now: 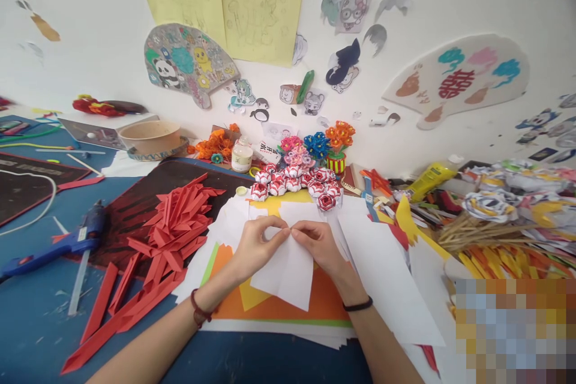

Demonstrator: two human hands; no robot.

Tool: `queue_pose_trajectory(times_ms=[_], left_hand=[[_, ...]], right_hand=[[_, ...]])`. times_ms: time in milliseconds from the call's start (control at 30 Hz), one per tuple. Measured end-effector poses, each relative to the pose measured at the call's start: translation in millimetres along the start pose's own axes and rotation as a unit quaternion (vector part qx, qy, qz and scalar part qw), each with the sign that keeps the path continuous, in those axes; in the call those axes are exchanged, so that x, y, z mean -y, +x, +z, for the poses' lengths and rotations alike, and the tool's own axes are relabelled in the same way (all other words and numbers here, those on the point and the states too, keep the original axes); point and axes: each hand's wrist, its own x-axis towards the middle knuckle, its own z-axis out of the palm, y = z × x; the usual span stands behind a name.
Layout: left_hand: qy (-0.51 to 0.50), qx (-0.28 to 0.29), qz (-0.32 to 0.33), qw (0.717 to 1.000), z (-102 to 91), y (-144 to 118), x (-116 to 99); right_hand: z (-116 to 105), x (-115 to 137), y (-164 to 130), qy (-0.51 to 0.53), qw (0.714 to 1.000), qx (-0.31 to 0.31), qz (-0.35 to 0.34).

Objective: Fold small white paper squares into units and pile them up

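Over the middle of the table my left hand (258,246) and my right hand (321,246) meet fingertip to fingertip. Each is closed in a pinch, thumb against forefinger, on a sheet of white paper (288,285) with a faint crease. The exact pinched spot is hidden by the fingers. The white paper spreads below and behind the hands. Beneath it lie an orange sheet (243,309), a yellow sheet (254,296) and more white sheets. Just beyond the hands sit several red-and-white paper flowers (292,183).
To the left lies a pile of folded red paper strips (180,216), beside a blue glue gun (87,231). A beige bowl (150,135), a glass jar (242,156) and flower bunches (315,147) stand along the wall. At right are a yellow bottle (432,177) and stemmed paper flowers (490,207).
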Motion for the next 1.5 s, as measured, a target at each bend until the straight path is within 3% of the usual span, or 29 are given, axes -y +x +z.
queue_pose_trajectory(times_ms=[333, 533, 700, 967, 1167, 1500], left_hand=[[0.011, 0.0, -0.01, 1.0, -1.6, 0.5, -2.0], [-0.008, 0.062, -0.027, 0.998, -6.7, 10.4, 8.6], [0.05, 0.063, -0.041, 0.996, -4.3, 14.7, 24.8], [0.066, 0.037, -0.06, 0.995, 3.9, 10.4, 38.4], [0.06, 0.045, -0.069, 0.995, 1.7, 11.2, 37.2], [0.038, 0.082, -0.023, 0.996, -0.8, 12.3, 26.9]], right_hand=[[-0.5, 3.3, -1.1, 0.011, 1.0, 0.008, 0.003], [-11.3, 5.0, 0.5, -0.118, 0.992, 0.012, -0.029], [-18.1, -9.7, 5.1, -0.162, 0.986, 0.01, -0.027], [-24.1, -31.1, 10.5, -0.135, 0.991, -0.004, -0.013], [-22.6, -29.4, 9.2, -0.141, 0.99, -0.006, -0.018], [-21.7, -21.9, 7.9, -0.137, 0.99, 0.03, -0.01]])
